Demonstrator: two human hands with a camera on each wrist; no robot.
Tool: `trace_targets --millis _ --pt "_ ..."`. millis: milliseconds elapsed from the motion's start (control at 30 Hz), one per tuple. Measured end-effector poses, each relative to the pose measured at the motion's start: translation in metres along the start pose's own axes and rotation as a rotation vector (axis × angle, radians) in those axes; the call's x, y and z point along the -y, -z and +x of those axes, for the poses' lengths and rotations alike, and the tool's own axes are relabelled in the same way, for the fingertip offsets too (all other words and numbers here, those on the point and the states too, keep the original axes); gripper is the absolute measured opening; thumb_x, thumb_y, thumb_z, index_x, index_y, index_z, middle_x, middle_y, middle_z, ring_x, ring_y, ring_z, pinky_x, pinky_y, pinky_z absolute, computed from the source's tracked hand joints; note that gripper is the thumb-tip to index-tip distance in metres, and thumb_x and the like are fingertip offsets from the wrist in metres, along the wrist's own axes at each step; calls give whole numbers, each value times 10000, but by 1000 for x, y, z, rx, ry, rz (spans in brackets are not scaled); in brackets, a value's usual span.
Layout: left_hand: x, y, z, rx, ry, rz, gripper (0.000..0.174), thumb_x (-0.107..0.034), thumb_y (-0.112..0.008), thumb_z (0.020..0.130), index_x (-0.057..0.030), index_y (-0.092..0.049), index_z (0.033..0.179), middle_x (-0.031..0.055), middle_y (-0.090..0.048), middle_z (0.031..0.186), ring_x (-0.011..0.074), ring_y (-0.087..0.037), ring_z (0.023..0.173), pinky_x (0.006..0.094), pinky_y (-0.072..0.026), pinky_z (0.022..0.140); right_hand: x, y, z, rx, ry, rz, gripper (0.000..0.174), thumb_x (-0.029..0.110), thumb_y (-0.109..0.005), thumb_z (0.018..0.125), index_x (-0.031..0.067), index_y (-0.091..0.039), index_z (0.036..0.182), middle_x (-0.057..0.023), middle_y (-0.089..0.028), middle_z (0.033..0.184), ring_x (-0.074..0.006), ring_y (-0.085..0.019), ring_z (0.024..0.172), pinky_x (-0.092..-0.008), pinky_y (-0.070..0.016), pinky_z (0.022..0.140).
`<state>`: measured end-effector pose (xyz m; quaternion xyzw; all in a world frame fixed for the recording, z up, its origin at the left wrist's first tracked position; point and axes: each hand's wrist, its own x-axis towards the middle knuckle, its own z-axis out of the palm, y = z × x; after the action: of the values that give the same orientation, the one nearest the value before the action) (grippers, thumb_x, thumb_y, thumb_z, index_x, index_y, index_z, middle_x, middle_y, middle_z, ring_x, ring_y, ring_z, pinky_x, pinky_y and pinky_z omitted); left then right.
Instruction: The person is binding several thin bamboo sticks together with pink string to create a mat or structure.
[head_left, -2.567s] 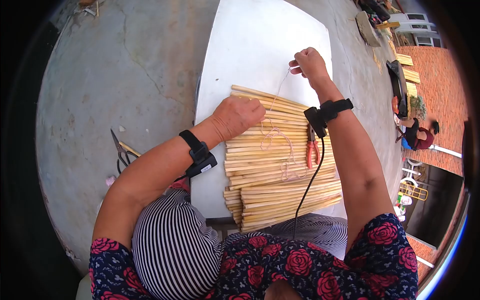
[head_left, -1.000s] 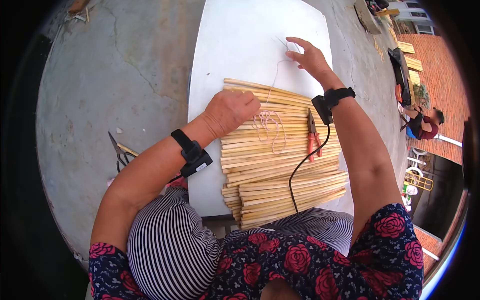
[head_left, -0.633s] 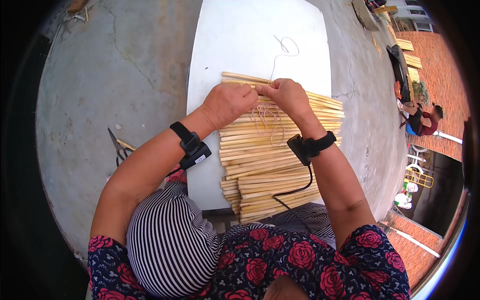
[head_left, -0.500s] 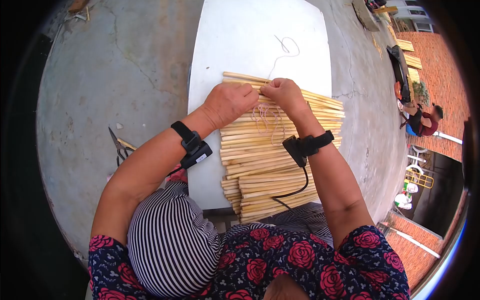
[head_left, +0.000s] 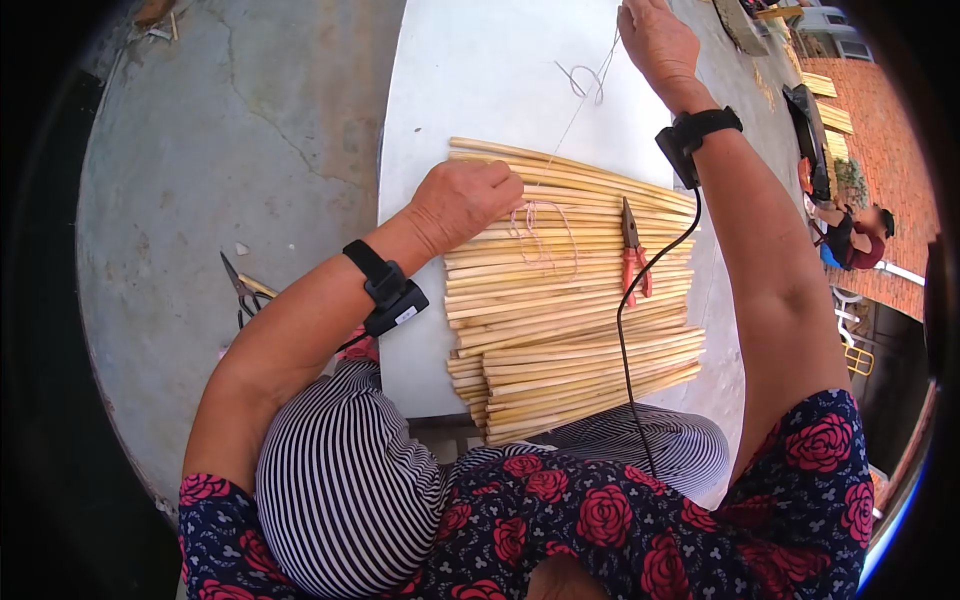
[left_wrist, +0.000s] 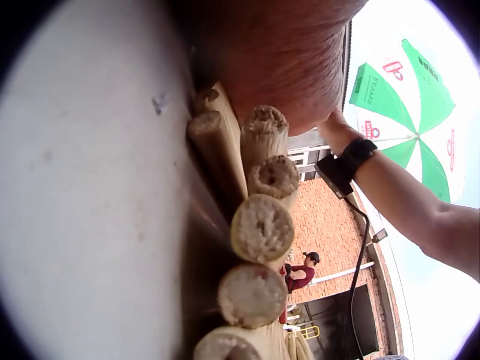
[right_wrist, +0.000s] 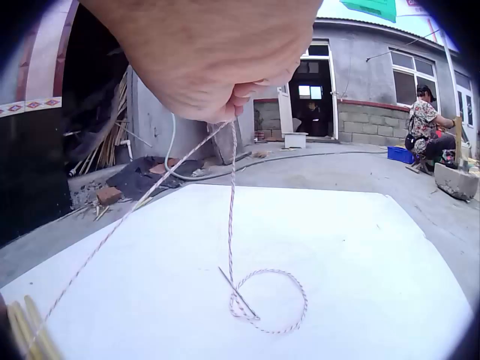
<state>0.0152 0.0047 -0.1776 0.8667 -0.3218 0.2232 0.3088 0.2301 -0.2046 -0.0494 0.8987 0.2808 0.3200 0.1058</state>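
Note:
A row of pale cut stalks (head_left: 570,300) lies side by side on the white board (head_left: 470,75). My left hand (head_left: 465,203) grips the stalks near their left ends, its fingertips hidden; their cut ends (left_wrist: 262,229) show in the left wrist view. Up beyond the board's right side, my right hand (head_left: 662,55) pinches a pink-and-white string (right_wrist: 232,195) that runs taut down to the stalks. The string's other part hangs to a loop on the board, where a needle (right_wrist: 238,292) lies. More loose string (head_left: 540,240) is heaped on the stalks.
Red-handled pliers (head_left: 635,262) rest on the stalks at the right. Scissors (head_left: 240,288) lie on the concrete floor to the left. A black cable (head_left: 622,345) hangs from the right wrist camera across the stalks. Another person (head_left: 866,240) sits by the brick wall.
My right hand came down beside the left hand at the stalks, then drew the string up and right, away from them. The pliers are uncovered again. My left hand stays nearly in place.

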Motion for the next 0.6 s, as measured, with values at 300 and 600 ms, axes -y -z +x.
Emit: trace_targets --millis 300,600 --pt "0 1 0 -4 3 -5 193 -265 -684 813 -123 -554 813 14 -507 699 184 -582 619 313 -485 516 6 25 -25 675 -385 280 345 304 -632 901 27 -656 1106 -103 -690 777 -180 -683 672 -322 -527 673" --pt "-2 -2 0 -13 -8 9 211 -266 -687 806 -126 -533 778 3 -505 694 172 -582 618 304 -487 510 103 80 -110 1094 -804 624 501 520 -632 862 31 -714 788 -118 -677 686 -220 -657 658 -359 -520 633"
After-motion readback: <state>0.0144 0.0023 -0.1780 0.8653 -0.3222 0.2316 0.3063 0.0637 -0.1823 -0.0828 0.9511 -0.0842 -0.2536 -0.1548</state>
